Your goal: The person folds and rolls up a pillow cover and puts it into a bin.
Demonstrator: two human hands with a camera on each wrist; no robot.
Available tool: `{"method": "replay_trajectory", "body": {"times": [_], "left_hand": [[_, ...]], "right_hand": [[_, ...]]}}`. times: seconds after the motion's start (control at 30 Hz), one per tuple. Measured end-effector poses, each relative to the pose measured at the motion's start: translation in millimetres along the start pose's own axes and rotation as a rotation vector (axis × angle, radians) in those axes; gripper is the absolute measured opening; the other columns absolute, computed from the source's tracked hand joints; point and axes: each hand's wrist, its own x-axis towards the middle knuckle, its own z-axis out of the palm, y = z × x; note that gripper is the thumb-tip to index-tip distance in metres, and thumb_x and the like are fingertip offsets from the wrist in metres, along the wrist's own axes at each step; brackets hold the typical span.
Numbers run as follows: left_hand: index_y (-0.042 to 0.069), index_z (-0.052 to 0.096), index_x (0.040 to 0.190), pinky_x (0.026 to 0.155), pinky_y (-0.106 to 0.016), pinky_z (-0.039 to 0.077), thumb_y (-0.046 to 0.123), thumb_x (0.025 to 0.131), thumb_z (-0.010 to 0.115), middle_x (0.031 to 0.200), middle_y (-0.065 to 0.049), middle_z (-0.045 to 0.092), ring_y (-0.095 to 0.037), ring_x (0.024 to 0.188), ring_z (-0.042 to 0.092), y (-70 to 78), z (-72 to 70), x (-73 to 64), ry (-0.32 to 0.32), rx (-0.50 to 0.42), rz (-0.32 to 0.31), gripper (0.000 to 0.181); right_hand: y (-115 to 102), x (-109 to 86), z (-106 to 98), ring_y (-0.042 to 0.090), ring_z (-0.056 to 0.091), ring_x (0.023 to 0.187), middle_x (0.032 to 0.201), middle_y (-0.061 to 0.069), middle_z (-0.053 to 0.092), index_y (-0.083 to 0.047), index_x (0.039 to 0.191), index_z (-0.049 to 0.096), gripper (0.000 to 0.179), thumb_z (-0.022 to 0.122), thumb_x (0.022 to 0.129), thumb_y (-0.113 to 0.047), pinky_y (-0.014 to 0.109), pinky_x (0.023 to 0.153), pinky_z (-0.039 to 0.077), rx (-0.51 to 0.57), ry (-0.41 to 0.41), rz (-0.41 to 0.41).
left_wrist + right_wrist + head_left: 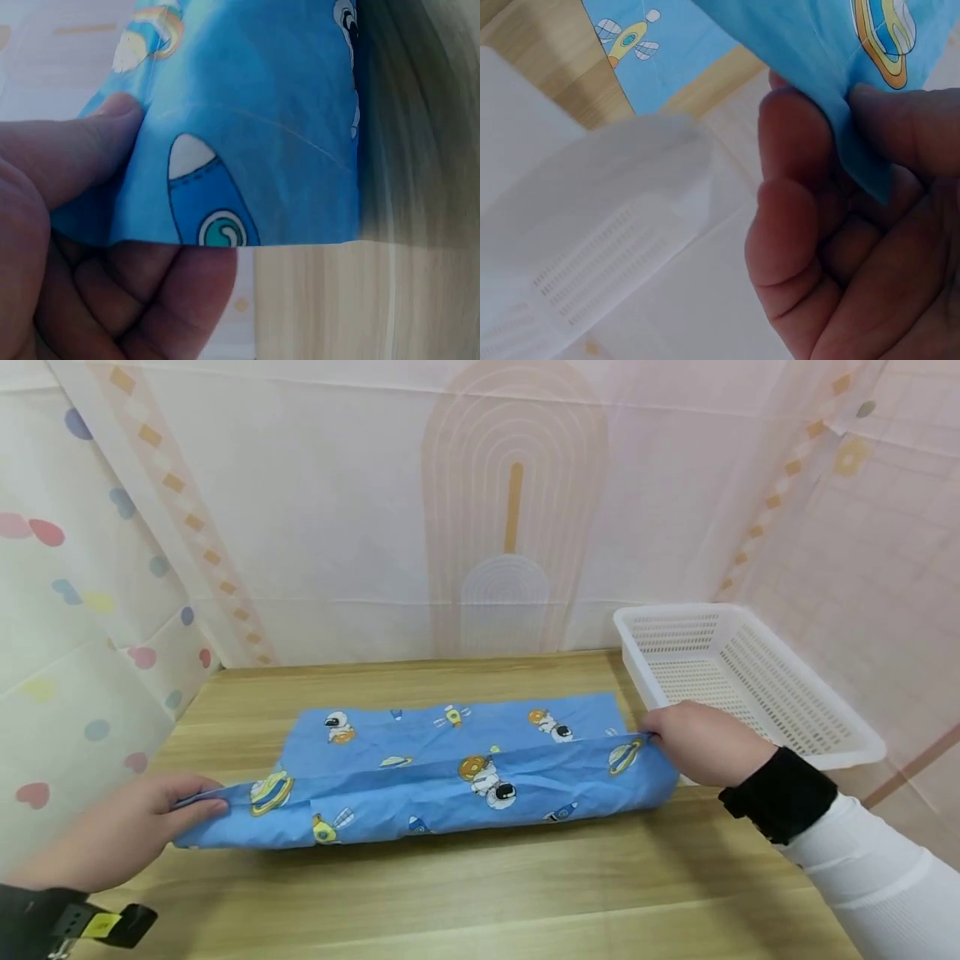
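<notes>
A blue cloth (420, 797) printed with astronauts, rockets and planets stretches between the two hands, its near part lifted and folded over. Its far part lies flat on the wooden table. At the left end my left hand (153, 822) pinches a corner between thumb and fingers; in the left wrist view the thumb (112, 135) presses on the cloth with the fingers beneath. My right hand (705, 743) pinches the opposite corner. In the right wrist view the corner (862, 157) hangs from between the thumb and forefinger, over the curled fingers.
At the right back stands a white plastic basket (810, 710) with slotted walls, just beyond the right hand. The wooden table (525, 893) extends in front of the cloth. Patterned fabric sheets (337, 510) hang behind and at both sides.
</notes>
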Motion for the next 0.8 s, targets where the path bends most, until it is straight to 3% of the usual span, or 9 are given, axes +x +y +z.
{"method": "replay_trajectory", "body": {"times": [0.13,0.23,0.43,0.63,0.8], "left_hand": [[0.023,0.075,0.103,0.064,-0.023,0.039,0.032,0.107,0.064,0.084,0.008,0.063,-0.003,0.076,0.049,-4.5,-7.1,0.5,0.026,0.045,0.007,0.015],[0.017,0.077,0.11,0.065,-0.024,0.045,0.035,0.107,0.063,0.089,0.004,0.07,-0.006,0.079,0.055,-4.0,-14.0,9.1,0.029,0.09,0.004,0.023],[0.009,0.076,0.121,0.077,-0.041,0.057,0.038,0.108,0.061,0.112,-0.009,0.076,-0.022,0.098,0.067,2.9,-22.5,33.7,0.017,0.092,0.013,0.035],[0.008,0.075,0.124,0.074,-0.034,0.054,0.037,0.108,0.06,0.112,-0.007,0.077,-0.021,0.097,0.067,1.7,-26.8,55.3,0.046,0.083,0.058,0.036],[0.006,0.073,0.126,0.08,-0.047,0.056,0.036,0.109,0.059,0.109,-0.009,0.076,-0.025,0.096,0.067,-2.1,-27.4,70.3,0.061,0.082,0.051,0.038]], "right_hand": [[-3.7,8.8,-4.5,0.013,0.067,0.079,0.091,-0.002,0.075,-0.012,0.099,0.076,0.016,0.064,0.098,-0.001,0.04,0.075,0.059,0.004,-0.025,-0.012],[-6.3,19.3,-8.0,0.015,0.068,0.081,0.094,0.003,0.077,-0.008,0.102,0.077,0.016,0.063,0.099,-0.002,0.041,0.076,0.06,0.009,-0.051,0.015],[0.1,41.1,-9.5,0.019,0.068,0.081,0.094,0.008,0.077,-0.004,0.106,0.077,0.02,0.059,0.098,0.001,0.042,0.077,0.06,-0.003,-0.081,0.048],[6.5,60.4,-9.1,0.026,0.072,0.09,0.103,0.016,0.077,-0.002,0.108,0.076,0.023,0.056,0.097,0.002,0.046,0.082,0.061,-0.028,-0.122,0.089],[8.8,70.3,-10.0,0.025,0.069,0.087,0.105,0.016,0.077,-0.002,0.109,0.076,0.027,0.053,0.097,0.003,0.045,0.081,0.06,-0.035,-0.154,0.151]]}}
